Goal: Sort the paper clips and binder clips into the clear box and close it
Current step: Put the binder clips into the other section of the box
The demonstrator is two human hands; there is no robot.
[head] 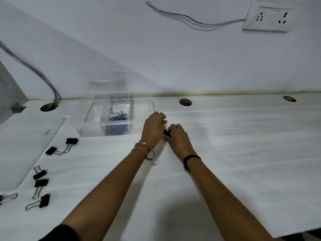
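Observation:
The clear box (86, 126) stands open at the back of the white table, with a pile of blue paper clips (118, 117) in its middle compartment. Just right of the box, my left hand (153, 126) and my right hand (178, 136) meet over a black binder clip (167, 133), and both pinch it. Most of that clip is hidden by my fingers. Several more black binder clips lie loose at the left, among them one pair (61, 146) near the box and a group (40, 185) by the front edge.
The box's clear lid (26, 148) lies flat at the left. Round cable holes (185, 102) run along the table's back edge by the wall. A wall socket (268, 16) with wires hangs above. The table's front right edge (295, 233) is close.

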